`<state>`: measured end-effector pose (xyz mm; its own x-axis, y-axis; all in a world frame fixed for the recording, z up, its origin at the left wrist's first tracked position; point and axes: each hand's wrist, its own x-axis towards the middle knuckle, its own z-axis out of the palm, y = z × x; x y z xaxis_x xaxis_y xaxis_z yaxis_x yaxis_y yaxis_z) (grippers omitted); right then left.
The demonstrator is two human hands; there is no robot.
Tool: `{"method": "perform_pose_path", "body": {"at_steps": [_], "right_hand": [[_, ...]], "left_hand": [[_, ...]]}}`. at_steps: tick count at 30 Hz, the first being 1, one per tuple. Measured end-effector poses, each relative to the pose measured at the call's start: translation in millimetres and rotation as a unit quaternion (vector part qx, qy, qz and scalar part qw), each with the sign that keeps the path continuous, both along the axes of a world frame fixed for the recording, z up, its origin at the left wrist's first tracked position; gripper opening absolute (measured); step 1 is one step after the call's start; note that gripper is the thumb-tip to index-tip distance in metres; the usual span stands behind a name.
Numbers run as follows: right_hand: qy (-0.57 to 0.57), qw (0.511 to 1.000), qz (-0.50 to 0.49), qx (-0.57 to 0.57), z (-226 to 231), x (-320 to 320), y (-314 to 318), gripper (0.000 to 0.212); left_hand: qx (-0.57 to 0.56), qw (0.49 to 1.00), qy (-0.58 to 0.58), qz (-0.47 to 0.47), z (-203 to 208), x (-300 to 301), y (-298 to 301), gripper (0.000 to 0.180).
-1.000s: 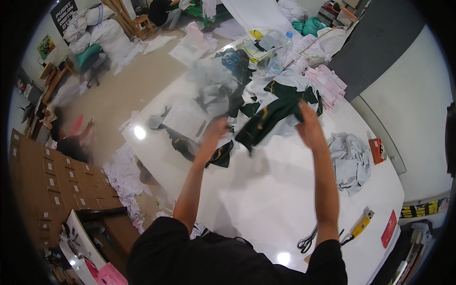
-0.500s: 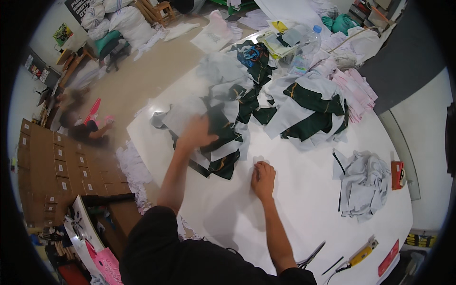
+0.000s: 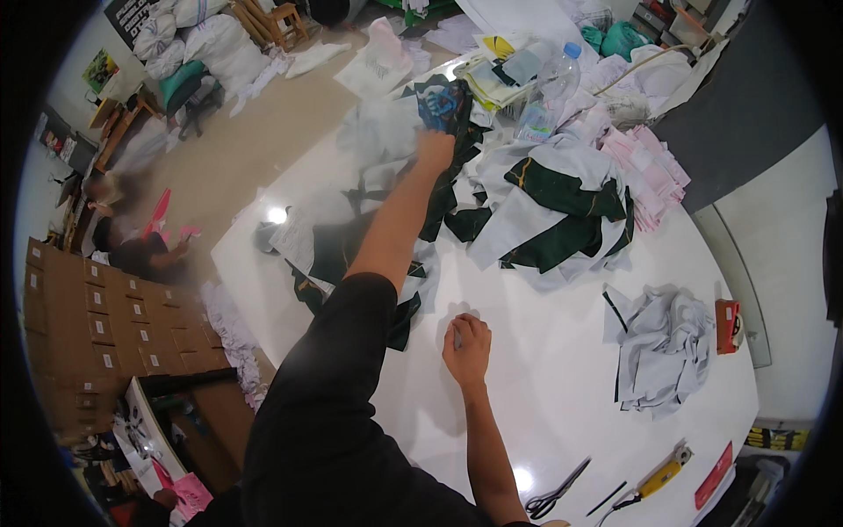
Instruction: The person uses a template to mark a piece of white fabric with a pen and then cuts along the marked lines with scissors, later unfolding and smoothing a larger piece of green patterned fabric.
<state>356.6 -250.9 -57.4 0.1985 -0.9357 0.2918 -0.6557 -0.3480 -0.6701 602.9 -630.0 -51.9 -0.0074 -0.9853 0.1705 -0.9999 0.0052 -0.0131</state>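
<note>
My left hand [image 3: 435, 147] is stretched far across the table, at the lower edge of a blue-patterned piece of cloth [image 3: 439, 105] among dark green pieces. Its fingers are hard to make out, so whether they grip the cloth is unclear. Nearer to me, my right hand [image 3: 470, 353] rests on the white tabletop with curled fingers. Something small and greyish shows at its thumb side, too little to name. Under my left forearm lies a spread of grey and dark green fabric pieces [image 3: 332, 250], partly hidden by the arm.
Another pile of grey and green fabric [image 3: 562, 233] lies right of centre, with a crumpled grey heap [image 3: 666, 351] farther right. Scissors [image 3: 559, 492] and a yellow-handled tool [image 3: 665, 472] lie near the front edge. A plastic bottle [image 3: 551, 92] stands at the back. Cartons [image 3: 114, 316] are stacked left.
My left hand has moved from the near fabric pieces away from me to the blue-patterned cloth. My right hand stays curled on the table. The whole view has shifted slightly.
</note>
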Motion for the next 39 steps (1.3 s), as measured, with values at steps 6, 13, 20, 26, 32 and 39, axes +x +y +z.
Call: {"method": "perform_pose_path", "body": {"at_steps": [6,13,20,26,32,39], "right_hand": [[-0.013,0.999,0.004,-0.040,-5.4,-0.7,4.7,0.012],[-0.052,0.996,0.026,-0.062,-7.4,-5.2,1.5,0.012],[-0.276,0.961,-0.024,-0.023,127.7,-0.5,-35.1,0.063],[-0.340,0.910,0.235,-0.041,357.4,33.8,8.9,0.062],[-0.216,0.863,0.421,0.178,334.6,-19.7,65.8,0.038],[-0.066,0.958,0.241,0.141,294.3,-120.6,47.7,0.031]], "left_hand": [[-0.133,0.936,0.325,0.014,104.3,58.0,-27.4,0.025],[-0.165,0.869,0.460,-0.078,350.8,97.9,57.4,0.036],[-0.095,0.820,0.533,-0.185,489.2,5.3,266.1,0.040],[0.124,0.941,0.100,-0.299,545.7,-38.8,405.0,0.049],[-0.040,0.944,0.120,-0.303,592.9,9.8,471.0,0.029],[-0.042,0.996,0.061,-0.039,588.7,96.7,529.5,0.035]]}}
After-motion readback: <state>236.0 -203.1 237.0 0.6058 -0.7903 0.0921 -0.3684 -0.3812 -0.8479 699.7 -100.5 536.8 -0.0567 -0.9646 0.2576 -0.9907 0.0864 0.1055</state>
